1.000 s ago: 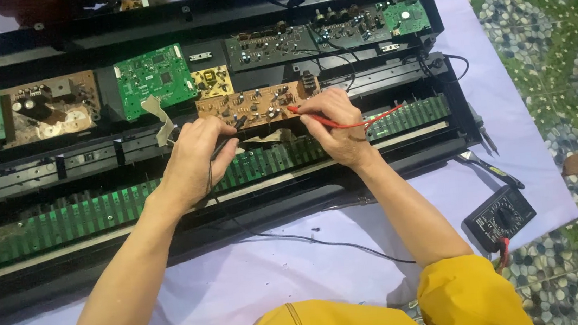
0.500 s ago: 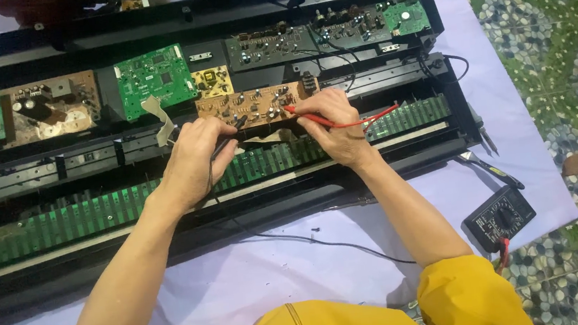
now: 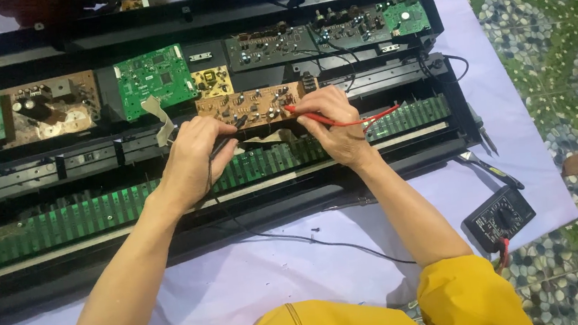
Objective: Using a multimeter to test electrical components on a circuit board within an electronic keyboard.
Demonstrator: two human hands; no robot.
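We close our left hand [image 3: 193,154] on a black probe [image 3: 220,146], mostly hidden under the fingers, and pinch one red probe [image 3: 341,120] in our right hand [image 3: 333,126], both tips meeting the brown circuit board [image 3: 248,106] just above the grips. We count three green boards, the leftmost cut off. One black multimeter [image 3: 498,218] lies at right.

A black multimeter [image 3: 498,218] lies at the right edge of the pale purple cloth [image 3: 258,278], partly over the patterned tile floor [image 3: 552,38]. Just above it, near the same edge, lies a screwdriver [image 3: 491,170] with a dark handle. In the open case, toward the left side, sit a green circuit board [image 3: 154,80] and a brown board with capacitors [image 3: 50,108], and a small green board [image 3: 406,17] sits at the far right corner.
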